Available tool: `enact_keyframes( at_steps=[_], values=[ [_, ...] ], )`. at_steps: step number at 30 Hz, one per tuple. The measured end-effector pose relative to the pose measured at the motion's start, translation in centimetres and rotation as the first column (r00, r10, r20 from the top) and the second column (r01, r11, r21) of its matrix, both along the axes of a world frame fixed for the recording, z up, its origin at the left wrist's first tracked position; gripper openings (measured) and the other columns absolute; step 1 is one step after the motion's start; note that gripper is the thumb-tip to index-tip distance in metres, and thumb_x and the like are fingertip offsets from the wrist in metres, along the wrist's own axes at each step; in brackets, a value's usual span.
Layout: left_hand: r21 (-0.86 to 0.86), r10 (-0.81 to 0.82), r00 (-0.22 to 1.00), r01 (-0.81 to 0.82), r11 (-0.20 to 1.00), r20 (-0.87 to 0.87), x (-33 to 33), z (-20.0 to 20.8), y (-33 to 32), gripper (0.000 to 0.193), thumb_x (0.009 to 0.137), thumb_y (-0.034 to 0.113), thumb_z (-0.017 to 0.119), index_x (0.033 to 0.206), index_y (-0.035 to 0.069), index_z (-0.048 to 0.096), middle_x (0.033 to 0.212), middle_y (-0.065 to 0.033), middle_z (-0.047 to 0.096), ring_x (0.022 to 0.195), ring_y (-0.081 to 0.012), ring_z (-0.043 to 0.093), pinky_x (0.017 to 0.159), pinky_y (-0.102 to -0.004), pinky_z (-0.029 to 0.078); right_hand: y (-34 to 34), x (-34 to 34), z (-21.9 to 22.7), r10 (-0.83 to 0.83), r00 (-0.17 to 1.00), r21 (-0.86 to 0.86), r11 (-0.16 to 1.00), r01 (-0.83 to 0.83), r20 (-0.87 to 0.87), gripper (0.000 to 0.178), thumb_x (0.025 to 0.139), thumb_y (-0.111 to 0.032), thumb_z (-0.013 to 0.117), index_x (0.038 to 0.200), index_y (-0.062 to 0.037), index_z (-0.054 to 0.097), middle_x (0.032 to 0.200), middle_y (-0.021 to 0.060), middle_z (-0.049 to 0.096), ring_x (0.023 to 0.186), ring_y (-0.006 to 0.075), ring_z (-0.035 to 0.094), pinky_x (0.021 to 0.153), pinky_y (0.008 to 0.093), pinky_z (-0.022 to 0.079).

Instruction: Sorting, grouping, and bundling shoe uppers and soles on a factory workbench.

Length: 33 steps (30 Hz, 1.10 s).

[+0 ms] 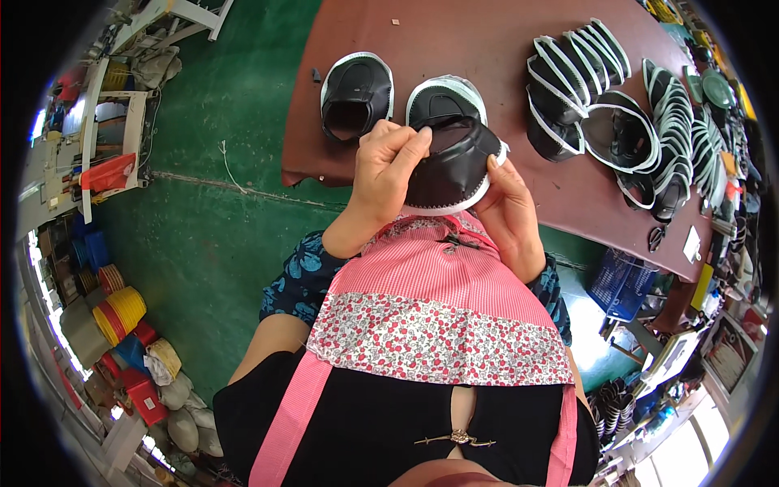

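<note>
- Two hands share one black upper (448, 180) in the head view, held at the table's near edge, above the apron (442, 337). Its white rim faces near, probably so that the stitching there lies in plain sight.
- Left hand (383, 166): thumb and curled fingers pinch the far left part of the upper, a grip that seems suited to keeping soft material taut.
- Right hand (510, 204): grasping the upper's right rim, thumb on top, most fingers hidden; it likely steadies the piece against the other hand.
- On the table (462, 40), the left upper (357, 91) lies well left, opening near; the middle upper (445, 99) sits just beyond the held one, which partly covers it. Both stand apart from the piles, perhaps for easy reach.
- Farther right, a stack (572, 77) and a long row (672, 134) of uppers overlap, presumably to save room.
- Scissors (656, 237) lie by the table's right edge, likely kept handy; a blue crate (621, 284) stands below.
</note>
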<state>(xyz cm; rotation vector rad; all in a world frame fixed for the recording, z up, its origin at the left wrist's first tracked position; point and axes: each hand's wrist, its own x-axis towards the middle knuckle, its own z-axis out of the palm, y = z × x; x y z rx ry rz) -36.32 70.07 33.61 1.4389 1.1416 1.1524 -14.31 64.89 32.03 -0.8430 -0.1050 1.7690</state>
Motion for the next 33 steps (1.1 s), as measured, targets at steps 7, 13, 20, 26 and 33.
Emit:
enact_keyframes(
  at_steps=[7,13,20,26,33],
  values=[
    [0.214,-0.103,0.856,0.24,0.947,-0.507,0.5,1.7,0.2,0.035,0.092,0.034,0.087,0.107,0.003,0.081,0.091,-0.0132,0.078,0.086,-0.0305,0.075,0.101,-0.0481,0.057,-0.2,1.0,0.7,0.326,0.657,-0.063,0.918,-0.391,0.679,0.025,0.115,-0.02,0.063,0.129,-0.0025,0.072,0.115,0.0083,0.079,0.097,0.0186,0.077,0.087,0.0382,0.063],
    [0.353,0.175,0.62,0.176,0.919,-0.764,-4.5,-4.3,-0.3,0.022,0.095,0.022,0.083,0.111,0.01,0.075,0.097,-0.0076,0.073,0.084,-0.0318,0.071,0.075,-0.0467,0.052,1.4,-0.3,12.2,0.142,0.647,0.611,0.231,-0.758,0.749,0.037,0.099,-0.015,0.067,0.131,0.0006,0.077,0.094,0.0127,0.074,0.088,0.0341,0.074,0.081,0.0445,0.057],
    [0.06,0.004,0.292,0.184,0.981,-0.956,-11.0,-21.4,4.8,0.025,0.103,0.025,0.074,0.124,0.012,0.066,0.114,-0.0102,0.071,0.098,-0.0368,0.071,0.083,-0.0506,0.056,0.1,-2.3,17.1,0.3,0.793,0.847,-0.168,-0.504,0.531,0.071,0.095,-0.016,0.065,0.162,0.0024,0.049,0.089,0.0138,0.062,0.083,0.0354,0.067,0.072,0.0464,0.052],
    [0.31,0.176,0.508,0.193,0.931,-0.843,-10.9,-19.1,5.8,0.066,0.085,0.042,0.091,0.142,0.019,0.067,0.144,-0.0014,0.068,0.142,-0.0282,0.056,0.121,-0.0573,0.036,1.3,1.6,15.1,0.222,0.782,0.812,-0.115,-0.572,0.583,0.027,0.11,-0.017,0.064,0.127,-0.0094,0.084,0.096,0.0075,0.072,0.078,0.0196,0.066,0.073,0.0342,0.048],
    [0.251,0.119,0.527,0.187,0.95,-0.842,-16.1,-18.2,4.6,0.056,0.081,0.03,0.093,0.131,0.017,0.074,0.14,0.0009,0.068,0.131,-0.0299,0.058,0.11,-0.0459,0.049,1.6,5.6,1.4,0.076,0.505,0.056,0.969,-0.241,0.86,0.024,0.111,-0.018,0.067,0.123,0.0011,0.074,0.095,0.0007,0.071,0.085,0.0082,0.062,0.077,0.0259,0.048]
  ],
)
